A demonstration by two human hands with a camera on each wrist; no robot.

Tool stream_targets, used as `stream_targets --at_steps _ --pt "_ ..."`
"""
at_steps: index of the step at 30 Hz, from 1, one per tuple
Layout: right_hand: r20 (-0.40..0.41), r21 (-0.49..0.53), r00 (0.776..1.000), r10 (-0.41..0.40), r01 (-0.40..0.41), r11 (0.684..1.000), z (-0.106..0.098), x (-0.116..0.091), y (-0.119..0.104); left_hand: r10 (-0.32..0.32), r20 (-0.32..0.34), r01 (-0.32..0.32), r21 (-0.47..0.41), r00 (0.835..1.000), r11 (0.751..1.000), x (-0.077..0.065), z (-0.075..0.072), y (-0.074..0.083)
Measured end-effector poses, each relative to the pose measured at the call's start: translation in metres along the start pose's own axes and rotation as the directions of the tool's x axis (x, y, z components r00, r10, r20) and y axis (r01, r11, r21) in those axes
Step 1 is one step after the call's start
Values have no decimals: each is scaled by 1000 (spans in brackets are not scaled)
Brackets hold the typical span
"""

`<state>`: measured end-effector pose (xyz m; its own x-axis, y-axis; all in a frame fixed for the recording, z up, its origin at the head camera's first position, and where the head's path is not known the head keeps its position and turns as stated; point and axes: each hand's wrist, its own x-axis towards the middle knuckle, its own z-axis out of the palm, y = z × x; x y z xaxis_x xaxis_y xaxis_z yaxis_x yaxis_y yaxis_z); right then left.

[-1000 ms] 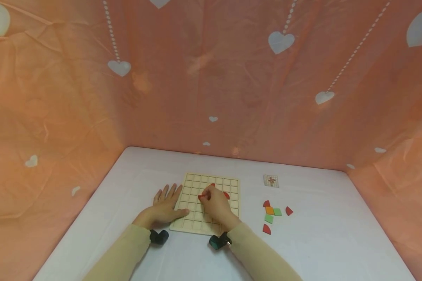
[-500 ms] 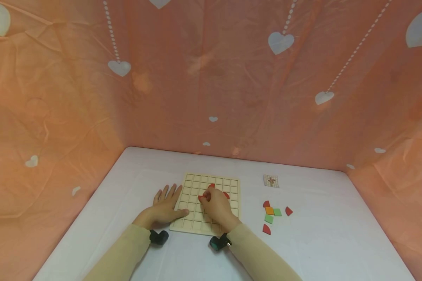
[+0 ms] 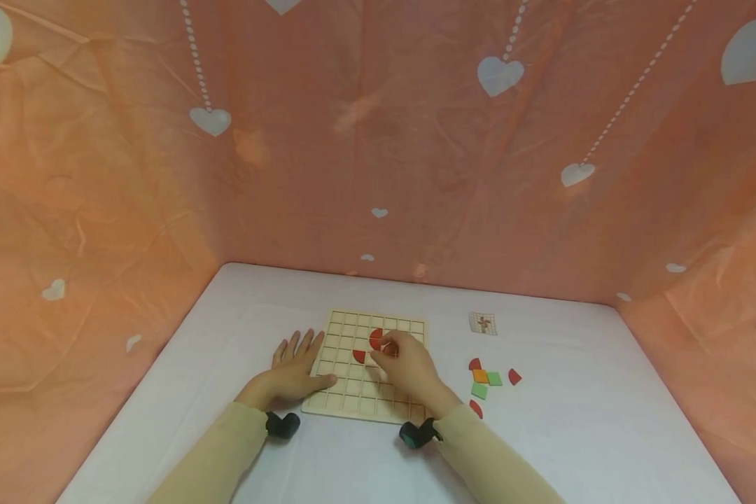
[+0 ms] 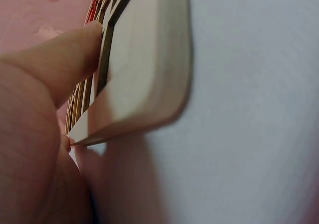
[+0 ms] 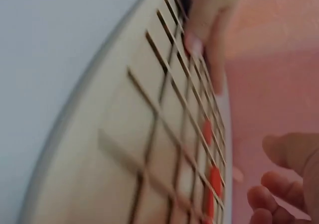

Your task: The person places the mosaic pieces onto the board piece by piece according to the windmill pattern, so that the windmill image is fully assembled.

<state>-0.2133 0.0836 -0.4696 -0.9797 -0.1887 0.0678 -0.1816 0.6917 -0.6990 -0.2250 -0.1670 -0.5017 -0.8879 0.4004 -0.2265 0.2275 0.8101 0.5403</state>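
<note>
A wooden grid board [image 3: 346,402] lies on the table with red quarter-circle pieces in its cells. One red piece [image 3: 359,356] sits left of centre, and more red [image 3: 375,339] shows just above it, partly behind my right fingers. My left hand [image 3: 292,374] rests spread at the board's left side; its thumb [image 4: 75,55] presses on the board's edge. Over the board's middle hovers my right hand [image 3: 409,364], fingers loosely bent. In the right wrist view its thumb and fingers [image 5: 279,189] stand apart with nothing between them, beside the board's red pieces [image 5: 215,179].
Right of the board lie an orange square [image 3: 480,376], green squares [image 3: 479,390] and several loose red quarter-circles [image 3: 514,376]. A small pattern card [image 3: 483,323] lies farther back. An orange-pink curtain [image 3: 327,175] with hearts surrounds the white table [image 3: 579,392].
My right hand has let go of the red piece, which stays on the board left of centre. The hand has moved slightly right. My left hand stays in place.
</note>
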Motion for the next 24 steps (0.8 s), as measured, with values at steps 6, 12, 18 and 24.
stream_targets --at_steps 6,12,18,24 --pt "-27 -4 999 44 -44 999 -42 -19 28 -11 1 11 -23 1000 1000 1 1 0" --pt "-56 -75 993 105 -109 991 -75 -40 62 -13 3 13 -22 1000 1000 2 1 1" --pt "-2 -57 990 142 -142 988 -92 -64 86 -13 8 13 -37 1000 999 1 2 0" --pt "41 -5 982 187 -187 982 -95 -85 104 -17 5 17 -29 1000 999 2 3 -1"
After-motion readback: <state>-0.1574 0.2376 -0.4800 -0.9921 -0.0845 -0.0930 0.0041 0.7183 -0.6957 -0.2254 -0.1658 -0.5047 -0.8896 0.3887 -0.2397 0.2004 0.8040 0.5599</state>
